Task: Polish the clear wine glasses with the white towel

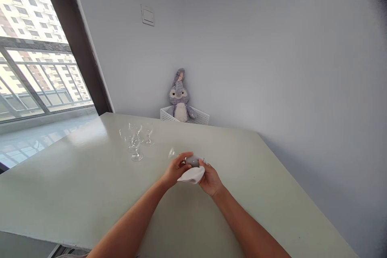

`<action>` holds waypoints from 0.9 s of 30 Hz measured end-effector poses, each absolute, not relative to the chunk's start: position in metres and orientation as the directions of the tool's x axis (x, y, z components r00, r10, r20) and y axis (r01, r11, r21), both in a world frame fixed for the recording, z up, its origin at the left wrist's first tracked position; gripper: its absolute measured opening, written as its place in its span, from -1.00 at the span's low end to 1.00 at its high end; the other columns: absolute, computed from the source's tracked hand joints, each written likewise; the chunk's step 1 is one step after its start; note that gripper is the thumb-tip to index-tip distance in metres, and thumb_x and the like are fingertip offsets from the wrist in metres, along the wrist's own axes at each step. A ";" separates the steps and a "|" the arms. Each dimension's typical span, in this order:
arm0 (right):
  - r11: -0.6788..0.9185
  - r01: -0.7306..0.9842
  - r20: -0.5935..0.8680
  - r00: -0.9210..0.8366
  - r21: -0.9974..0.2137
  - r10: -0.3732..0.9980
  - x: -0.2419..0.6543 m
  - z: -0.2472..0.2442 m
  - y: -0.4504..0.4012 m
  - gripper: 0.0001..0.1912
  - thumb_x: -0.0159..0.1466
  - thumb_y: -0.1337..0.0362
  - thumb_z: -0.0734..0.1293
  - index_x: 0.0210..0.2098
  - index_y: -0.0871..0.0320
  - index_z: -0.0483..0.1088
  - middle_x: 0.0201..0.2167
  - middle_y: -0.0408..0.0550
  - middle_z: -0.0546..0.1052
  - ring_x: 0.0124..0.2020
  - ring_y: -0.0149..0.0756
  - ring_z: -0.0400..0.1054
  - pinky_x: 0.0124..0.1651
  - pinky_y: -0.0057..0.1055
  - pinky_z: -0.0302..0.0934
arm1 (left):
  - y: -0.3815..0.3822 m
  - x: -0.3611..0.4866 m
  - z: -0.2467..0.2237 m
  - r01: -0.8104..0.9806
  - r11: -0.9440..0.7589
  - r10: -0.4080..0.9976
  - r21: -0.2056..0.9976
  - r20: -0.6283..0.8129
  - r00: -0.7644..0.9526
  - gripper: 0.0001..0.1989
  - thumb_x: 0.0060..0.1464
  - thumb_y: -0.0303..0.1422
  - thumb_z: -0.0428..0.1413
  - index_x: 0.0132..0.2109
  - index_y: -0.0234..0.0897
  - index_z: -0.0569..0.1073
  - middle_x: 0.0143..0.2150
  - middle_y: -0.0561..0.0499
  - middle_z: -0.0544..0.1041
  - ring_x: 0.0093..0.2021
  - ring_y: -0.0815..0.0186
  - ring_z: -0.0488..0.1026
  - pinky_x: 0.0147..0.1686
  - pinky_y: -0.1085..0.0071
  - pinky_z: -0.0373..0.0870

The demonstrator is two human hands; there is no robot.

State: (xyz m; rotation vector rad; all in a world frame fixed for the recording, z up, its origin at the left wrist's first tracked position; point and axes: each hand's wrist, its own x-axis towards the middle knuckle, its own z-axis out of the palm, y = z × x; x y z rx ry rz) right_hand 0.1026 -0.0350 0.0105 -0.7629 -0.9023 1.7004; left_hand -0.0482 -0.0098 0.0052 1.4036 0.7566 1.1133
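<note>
Above the table, a clear stemmed glass (192, 161) is held tilted on its side between my two hands. My left hand (175, 170) has its fingers curled round the bowl end. My right hand (211, 179) is closed at the other end of the glass, with a white cloth (192, 175) gripped in it. The cloth hangs loosely below the glass towards my left hand. Part of the glass is covered by fingers. Just beyond my left hand, a small clear glass piece (171, 152) rests on the table, its kind too small to tell.
Several clear stemmed glasses (136, 155) stand upright in a group at the left of the pale table (236, 213). At the far edge, a grey plush toy (180, 109) sits in a white perforated basket (203, 118). Walls stand behind and right; a window (39, 60) is at left.
</note>
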 end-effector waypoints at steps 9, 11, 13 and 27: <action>-0.152 -0.425 -0.092 -0.157 -0.892 0.983 0.100 0.001 -0.032 -0.77 0.03 0.11 0.36 -0.43 0.14 0.42 -0.60 -0.13 0.44 -0.59 -0.38 0.29 -0.53 -0.45 0.21 | -0.009 -0.044 0.000 -0.155 -0.074 0.916 0.985 0.128 0.381 -0.50 0.01 -0.15 0.04 0.10 -0.16 0.26 -0.11 -0.05 0.42 -0.19 0.28 0.37 -0.26 0.39 0.35; -0.225 -0.536 -0.121 -0.222 -0.814 0.968 0.102 0.004 -0.031 -0.74 0.07 0.09 0.32 -0.36 0.15 0.41 -0.56 -0.13 0.46 -0.60 -0.40 0.29 -0.53 -0.45 0.21 | -0.011 -0.042 0.001 -0.203 -0.119 0.900 0.972 0.191 0.392 -0.45 -0.06 -0.21 0.12 0.11 -0.15 0.25 -0.08 -0.06 0.41 -0.16 0.27 0.37 -0.22 0.40 0.33; -0.176 -0.484 -0.060 -0.246 -0.857 0.967 0.100 0.004 -0.034 -0.73 0.05 0.13 0.35 -0.30 0.14 0.41 -0.47 -0.11 0.49 -0.52 -0.38 0.32 -0.48 -0.45 0.22 | -0.010 -0.042 0.001 -0.192 -0.141 0.922 0.971 0.200 0.333 -0.50 -0.06 -0.20 0.12 0.06 -0.19 0.30 -0.21 -0.04 0.44 -0.25 0.30 0.38 -0.30 0.42 0.33; -0.079 -0.368 -0.017 -0.168 -0.927 0.986 0.091 -0.001 -0.039 -0.75 0.00 0.16 0.38 -0.32 0.13 0.42 -0.45 -0.13 0.48 -0.45 -0.36 0.33 -0.42 -0.45 0.25 | -0.009 -0.043 -0.001 -0.101 -0.122 0.941 0.987 0.147 0.303 -0.49 -0.08 -0.17 0.12 0.04 -0.23 0.33 -0.34 -0.01 0.44 -0.37 0.33 0.37 -0.40 0.45 0.32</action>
